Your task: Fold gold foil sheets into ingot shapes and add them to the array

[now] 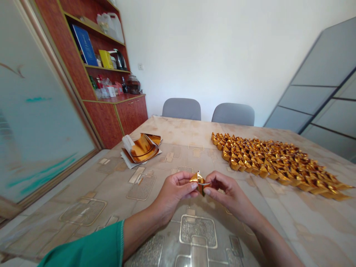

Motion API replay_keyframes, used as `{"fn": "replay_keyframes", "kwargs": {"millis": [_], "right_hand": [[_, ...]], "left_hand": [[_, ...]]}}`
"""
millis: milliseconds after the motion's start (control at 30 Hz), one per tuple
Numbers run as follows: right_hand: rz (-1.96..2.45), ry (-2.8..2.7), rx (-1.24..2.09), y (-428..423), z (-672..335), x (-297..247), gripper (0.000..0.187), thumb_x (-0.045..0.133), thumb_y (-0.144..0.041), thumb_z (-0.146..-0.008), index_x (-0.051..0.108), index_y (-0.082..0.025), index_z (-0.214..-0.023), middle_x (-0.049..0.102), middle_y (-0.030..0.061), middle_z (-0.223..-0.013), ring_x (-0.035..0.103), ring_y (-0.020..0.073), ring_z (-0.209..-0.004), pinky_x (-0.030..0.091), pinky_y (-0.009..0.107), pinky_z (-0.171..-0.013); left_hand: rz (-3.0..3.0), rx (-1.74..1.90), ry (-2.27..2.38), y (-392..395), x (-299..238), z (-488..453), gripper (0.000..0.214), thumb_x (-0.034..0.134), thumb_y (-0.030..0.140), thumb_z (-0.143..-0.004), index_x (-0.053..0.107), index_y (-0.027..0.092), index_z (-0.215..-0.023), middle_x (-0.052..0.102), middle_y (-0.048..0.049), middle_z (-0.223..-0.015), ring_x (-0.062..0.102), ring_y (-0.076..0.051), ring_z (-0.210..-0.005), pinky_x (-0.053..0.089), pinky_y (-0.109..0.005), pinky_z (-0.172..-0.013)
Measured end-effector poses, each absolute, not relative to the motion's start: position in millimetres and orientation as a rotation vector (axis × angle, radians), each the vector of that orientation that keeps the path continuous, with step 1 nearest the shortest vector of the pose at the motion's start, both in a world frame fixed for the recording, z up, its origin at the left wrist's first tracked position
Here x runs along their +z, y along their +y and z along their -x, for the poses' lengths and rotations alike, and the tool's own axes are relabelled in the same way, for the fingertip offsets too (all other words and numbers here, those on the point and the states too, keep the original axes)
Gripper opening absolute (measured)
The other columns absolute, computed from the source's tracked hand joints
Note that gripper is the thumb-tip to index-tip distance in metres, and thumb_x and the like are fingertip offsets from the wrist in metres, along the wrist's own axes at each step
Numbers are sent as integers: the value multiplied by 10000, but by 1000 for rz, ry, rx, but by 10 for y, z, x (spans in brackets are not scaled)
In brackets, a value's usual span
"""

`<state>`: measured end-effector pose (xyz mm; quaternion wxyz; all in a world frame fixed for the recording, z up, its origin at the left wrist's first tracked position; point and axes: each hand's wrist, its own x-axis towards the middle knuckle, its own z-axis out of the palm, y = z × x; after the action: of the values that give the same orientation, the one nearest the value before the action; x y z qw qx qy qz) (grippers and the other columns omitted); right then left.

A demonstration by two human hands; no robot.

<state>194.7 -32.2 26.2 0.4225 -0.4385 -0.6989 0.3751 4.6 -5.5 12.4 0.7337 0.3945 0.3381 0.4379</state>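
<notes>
Between my two hands, a small folded piece of shiny gold foil paper (200, 182) is held just above the table. My left hand (179, 187) pinches its left side between thumb and fingers. On the other side, the thumb and fingertips of my right hand (224, 187) grip its right edge. A pointed corner sticks up at the top, and a pale paper edge shows along the opening. To the right lie rows of folded gold paper ingots (264, 159), packed close together. A stack of flat gold foil paper sheets (143, 148), curled over, rests at the left.
The table (172, 133) wears a patterned cover. Behind it stand two grey chairs (181, 108) (233, 113) against the wall. A red-brown cabinet (130, 113) with shelves of bottles and a kettle is at the back left, and a glass sliding door (41, 111) borders the left.
</notes>
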Motion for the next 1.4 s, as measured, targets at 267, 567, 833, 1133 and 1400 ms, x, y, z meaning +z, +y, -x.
{"fn": "replay_keyframes", "kwargs": {"millis": [267,567,833,1133,1400], "right_hand": [[1164,-1761,946,-298,-1941,222,186,610,-361,-876,605,-221,-752,580,-11,-683,505,146,-632,392,253,-578],[1267,-1763,818,-271,-1880,173,149,606,-257,-810,572,-194,-679,544,-19,-609,460,127,-561,340,240,-521],[1252,-1695,835,-291,-1774,169,118,617,-238,-784,535,-205,-706,519,-31,-627,450,128,-574,339,251,-531],[1067,-1462,1164,-306,-1763,143,241,715,-407,-777,550,-232,-799,500,-37,-656,420,131,-571,343,269,-534],[1184,-1443,1036,-319,-1715,160,233,694,-358,-749,516,-215,-701,467,-49,-602,383,111,-541,305,243,-507]], "left_hand": [[-876,944,768,-52,109,-53,313,887,252,-615,712,127,-843,725,-20,-787,651,-86,-643,520,-186,-626],[-858,916,807,-70,98,-79,382,909,262,-563,689,114,-838,719,-20,-762,646,-89,-635,523,-192,-623],[-782,951,816,-33,70,-84,403,933,251,-505,672,118,-782,710,-14,-738,651,-97,-649,547,-210,-662],[-713,1009,705,-27,109,-60,392,928,229,-529,676,129,-811,722,-18,-762,674,-108,-686,547,-211,-689],[-802,994,723,-12,121,-54,379,912,261,-570,707,122,-856,735,-23,-808,666,-94,-698,534,-193,-680]]}}
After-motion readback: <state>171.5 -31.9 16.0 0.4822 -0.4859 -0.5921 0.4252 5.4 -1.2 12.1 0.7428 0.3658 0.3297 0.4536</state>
